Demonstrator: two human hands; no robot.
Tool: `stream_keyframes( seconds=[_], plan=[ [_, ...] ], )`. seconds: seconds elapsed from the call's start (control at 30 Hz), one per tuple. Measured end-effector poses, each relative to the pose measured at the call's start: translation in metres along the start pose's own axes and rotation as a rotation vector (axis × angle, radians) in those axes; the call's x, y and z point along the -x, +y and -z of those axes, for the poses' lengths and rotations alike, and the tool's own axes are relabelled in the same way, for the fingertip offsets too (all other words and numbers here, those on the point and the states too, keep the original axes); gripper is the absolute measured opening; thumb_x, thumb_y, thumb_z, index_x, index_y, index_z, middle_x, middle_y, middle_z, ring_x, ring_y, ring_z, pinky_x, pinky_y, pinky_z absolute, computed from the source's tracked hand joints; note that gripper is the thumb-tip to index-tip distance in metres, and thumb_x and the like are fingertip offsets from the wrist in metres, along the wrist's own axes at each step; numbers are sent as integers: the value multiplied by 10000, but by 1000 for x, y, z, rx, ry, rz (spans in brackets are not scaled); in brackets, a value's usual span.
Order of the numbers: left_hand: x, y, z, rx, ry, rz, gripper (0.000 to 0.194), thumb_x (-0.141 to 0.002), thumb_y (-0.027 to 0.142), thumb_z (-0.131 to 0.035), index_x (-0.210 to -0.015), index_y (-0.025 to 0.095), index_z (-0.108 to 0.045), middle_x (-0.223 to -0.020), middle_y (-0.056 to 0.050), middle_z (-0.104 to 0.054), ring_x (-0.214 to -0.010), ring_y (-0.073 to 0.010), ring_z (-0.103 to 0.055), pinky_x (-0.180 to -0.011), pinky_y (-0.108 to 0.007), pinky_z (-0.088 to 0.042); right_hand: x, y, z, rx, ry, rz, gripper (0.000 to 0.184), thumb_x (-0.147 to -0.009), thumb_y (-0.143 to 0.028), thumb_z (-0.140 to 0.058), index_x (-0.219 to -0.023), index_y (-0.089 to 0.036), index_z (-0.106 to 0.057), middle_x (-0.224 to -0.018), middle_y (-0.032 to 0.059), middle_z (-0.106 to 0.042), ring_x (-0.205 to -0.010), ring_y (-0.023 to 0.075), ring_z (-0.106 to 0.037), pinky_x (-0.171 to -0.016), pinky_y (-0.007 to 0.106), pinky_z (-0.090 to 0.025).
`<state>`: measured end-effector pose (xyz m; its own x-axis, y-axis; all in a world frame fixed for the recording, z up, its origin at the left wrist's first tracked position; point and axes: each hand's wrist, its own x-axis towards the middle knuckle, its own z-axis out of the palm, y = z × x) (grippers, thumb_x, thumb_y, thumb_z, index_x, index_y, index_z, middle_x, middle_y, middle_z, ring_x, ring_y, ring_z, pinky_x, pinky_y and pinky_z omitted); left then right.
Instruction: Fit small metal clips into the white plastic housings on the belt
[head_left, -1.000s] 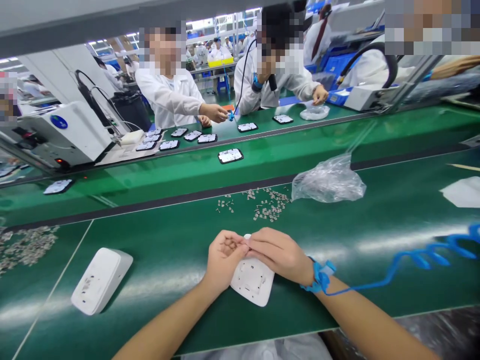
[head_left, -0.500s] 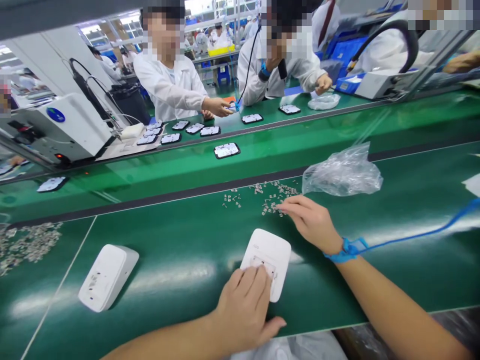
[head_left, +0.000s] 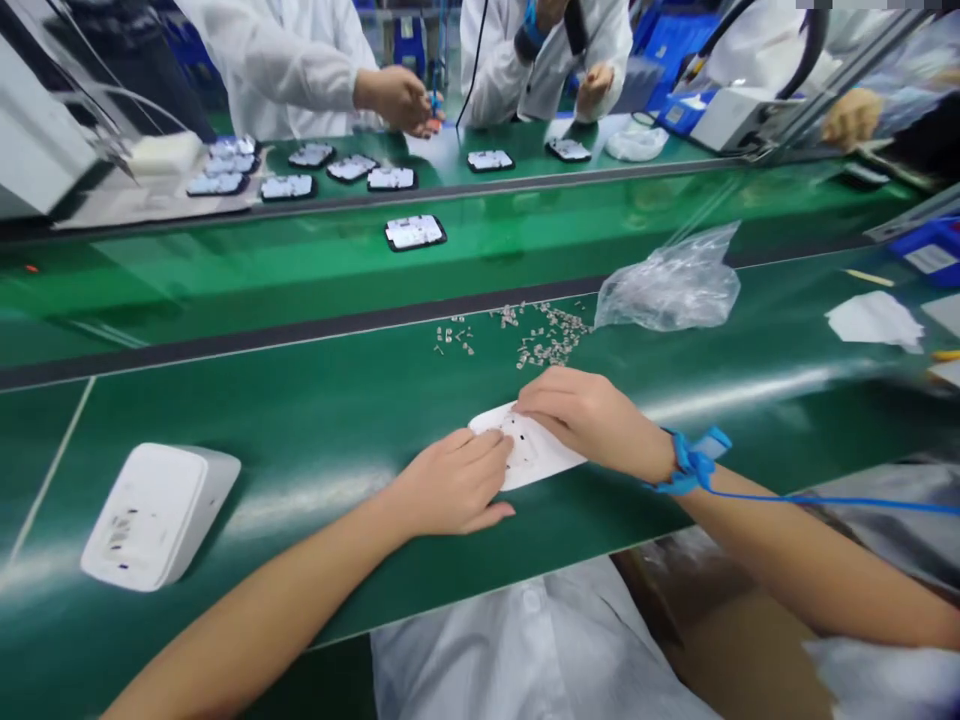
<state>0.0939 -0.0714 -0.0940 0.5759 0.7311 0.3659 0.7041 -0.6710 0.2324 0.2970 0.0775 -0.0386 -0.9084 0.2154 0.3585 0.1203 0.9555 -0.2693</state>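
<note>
A white plastic housing (head_left: 546, 458) with small dark slots in its face lies on the green bench near the front edge. The fingers of my left hand (head_left: 454, 485) press together over its left side, steadying it. From the right, my right hand (head_left: 592, 420) reaches over the same housing. Its fingertips are pinched against the face, and whatever they hold is hidden. A blue strap (head_left: 691, 465) with a cord circles my right wrist. Just beyond the hands is a scatter of small shiny metal pieces (head_left: 551, 345). Another white housing (head_left: 142, 515), thicker in side view, rests at the left.
A clear plastic bag (head_left: 671, 285) lies right of the metal pieces. White paper (head_left: 874, 320) is farther right. Across a raised green strip, several black-rimmed panels (head_left: 415, 232) lie near co-workers in white coats (head_left: 285, 70). A blue bin (head_left: 930, 245) stands at the right edge.
My right hand has moved from the metal pieces to the housing. The housing has turned under my left hand, and the camera view has tilted down.
</note>
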Motion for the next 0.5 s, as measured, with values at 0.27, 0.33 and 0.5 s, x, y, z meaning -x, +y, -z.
stream_keyframes(
  seconds=[0.27, 0.33, 0.5],
  plan=[
    [-2, 5, -2, -87, 5, -18, 460, -1015, 457, -456, -1117, 85, -706, -1245, -209, -698, -1158, -318, -650, -906, -414, -501, -4, -10, -15, 33, -53, 74, 265, -1028, -131, -475, -967, -177, -728, -951, 69, -730, -875, 204, -627, -785, 357, -518],
    [-3, 4, -2, -71, 13, -13, 452, -1017, 450, -449, -1106, 92, -711, -1225, -203, -707, -1148, -317, -652, -891, -417, -499, -4, -11, -14, 49, -76, 104, 273, -1039, -139, -459, -996, -168, -728, -952, 81, -716, -869, 209, -609, -777, 366, -515],
    [-3, 4, -2, -78, -15, -8, 443, -1021, 446, -436, -1087, 112, -719, -1213, -183, -711, -1133, -309, -647, -857, -410, -489, -2, -12, -11, 80, -109, 115, 282, -1044, -136, -452, -1020, -176, -730, -950, 85, -695, -883, 211, -583, -783, 365, -512]
  ],
)
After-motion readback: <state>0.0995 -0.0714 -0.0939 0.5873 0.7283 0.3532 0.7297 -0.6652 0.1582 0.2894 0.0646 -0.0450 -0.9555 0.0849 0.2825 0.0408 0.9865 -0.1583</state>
